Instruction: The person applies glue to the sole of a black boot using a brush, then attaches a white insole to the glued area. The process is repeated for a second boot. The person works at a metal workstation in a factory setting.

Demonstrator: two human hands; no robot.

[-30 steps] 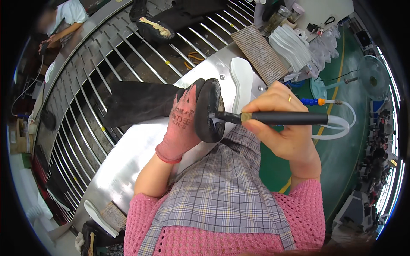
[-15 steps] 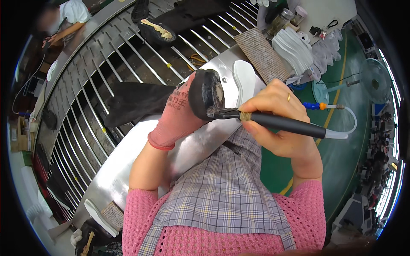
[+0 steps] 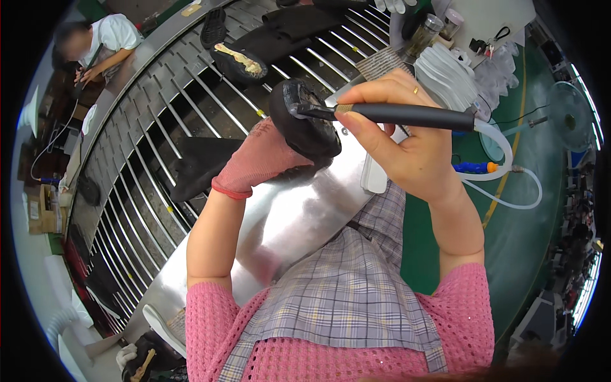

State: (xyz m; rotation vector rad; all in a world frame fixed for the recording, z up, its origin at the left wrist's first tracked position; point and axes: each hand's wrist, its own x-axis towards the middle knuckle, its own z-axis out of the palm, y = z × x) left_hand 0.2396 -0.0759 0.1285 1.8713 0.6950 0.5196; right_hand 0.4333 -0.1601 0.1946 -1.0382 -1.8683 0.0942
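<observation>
My left hand (image 3: 264, 158), in a pink knit glove, is closed around a black boot (image 3: 299, 137) and holds its underside turned up. The boot's dark soft shaft (image 3: 202, 167) seems to trail off to the left over the metal rods. In my bare right hand (image 3: 407, 140) is a black-handled brush tool (image 3: 417, 116) with a knurled brass collar, gripped like a pen. Its dark tip touches the underside of the boot near one end. A pale hose (image 3: 499, 137) runs from the tool's back end. The gloved fingers are mostly hidden behind the boot.
A shiny metal bench top (image 3: 286, 216) lies below my hands, with a white insole (image 3: 374, 175) at its right edge. Rows of metal rods (image 3: 143, 191) curve beyond it, carrying another black boot (image 3: 238, 63). White insoles (image 3: 442, 73) are stacked at right. A person (image 3: 105, 48) sits far left.
Both hands have moved up and away from me with the boot and tool. The boot has tilted, showing more of its underside, and the tip now rests at its far end.
</observation>
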